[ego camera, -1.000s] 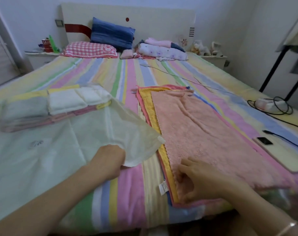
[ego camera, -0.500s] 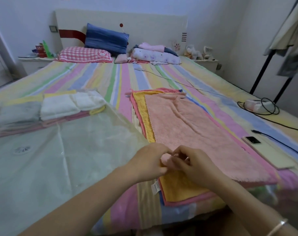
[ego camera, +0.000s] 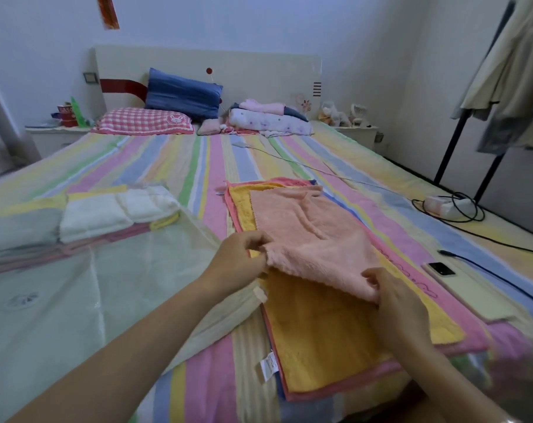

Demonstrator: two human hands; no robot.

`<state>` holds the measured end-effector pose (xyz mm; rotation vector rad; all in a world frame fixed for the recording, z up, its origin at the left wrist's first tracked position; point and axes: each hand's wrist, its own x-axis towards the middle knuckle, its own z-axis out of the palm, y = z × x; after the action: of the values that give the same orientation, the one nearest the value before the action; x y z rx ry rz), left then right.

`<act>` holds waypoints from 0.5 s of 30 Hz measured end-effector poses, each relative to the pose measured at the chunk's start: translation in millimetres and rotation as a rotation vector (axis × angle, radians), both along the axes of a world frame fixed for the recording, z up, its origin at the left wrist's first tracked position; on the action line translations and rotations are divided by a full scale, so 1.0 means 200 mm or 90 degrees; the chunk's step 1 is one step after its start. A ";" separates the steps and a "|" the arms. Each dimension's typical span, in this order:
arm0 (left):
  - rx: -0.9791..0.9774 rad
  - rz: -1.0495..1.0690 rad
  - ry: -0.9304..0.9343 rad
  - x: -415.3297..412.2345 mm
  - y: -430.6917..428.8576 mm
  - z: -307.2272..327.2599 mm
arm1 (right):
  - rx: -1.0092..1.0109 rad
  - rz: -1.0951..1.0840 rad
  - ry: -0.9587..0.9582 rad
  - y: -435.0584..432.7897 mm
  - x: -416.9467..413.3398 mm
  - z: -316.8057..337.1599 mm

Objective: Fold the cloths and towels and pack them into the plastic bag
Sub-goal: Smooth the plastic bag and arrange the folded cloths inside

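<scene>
A fluffy peach towel [ego camera: 305, 227] lies on top of a flat stack on the striped bed. My left hand [ego camera: 241, 264] pinches its near left corner and my right hand [ego camera: 393, 300] grips its near right corner, both lifted off the stack. Under it a yellow towel [ego camera: 317, 340] shows, with a pink towel [ego camera: 460, 343] below that. To the left lies the clear plastic bag [ego camera: 76, 294], and folded white cloths [ego camera: 112, 212] sit inside its far end.
A phone [ego camera: 441, 268] with a black cable lies on a flat pad at the right. A power strip with coiled cord [ego camera: 448, 206] sits further right. Pillows [ego camera: 146, 122] and folded bedding are at the headboard. A clothes rack [ego camera: 460, 141] stands at the right wall.
My left hand left the bag's edge and joined the right hand at the peach towel. Both hands then spread apart and raised the towel's near edge, uncovering the yellow towel.
</scene>
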<state>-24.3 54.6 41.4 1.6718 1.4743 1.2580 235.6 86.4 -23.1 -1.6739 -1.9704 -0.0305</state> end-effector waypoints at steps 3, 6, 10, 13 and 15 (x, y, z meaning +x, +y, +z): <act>-0.007 0.039 -0.198 -0.09 0.02 0.08 | 0.012 -0.013 0.119 0.07 0.05 0.02; 0.025 0.073 -0.308 -0.21 0.05 0.17 | -0.023 0.067 0.323 0.09 0.02 0.12; 0.088 0.099 -0.296 -0.35 0.03 0.28 | -0.082 0.183 0.567 0.05 -0.06 0.35; 0.136 0.167 -0.182 -0.42 -0.05 0.37 | -0.119 0.217 0.642 -0.03 -0.11 0.52; 0.138 0.176 -0.161 -0.43 -0.13 0.43 | -0.170 0.252 0.638 -0.09 -0.13 0.61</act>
<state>-110.7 29.0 127.3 1.4040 1.4908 1.7640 210.0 68.4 98.8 -1.0425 -1.4740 1.0402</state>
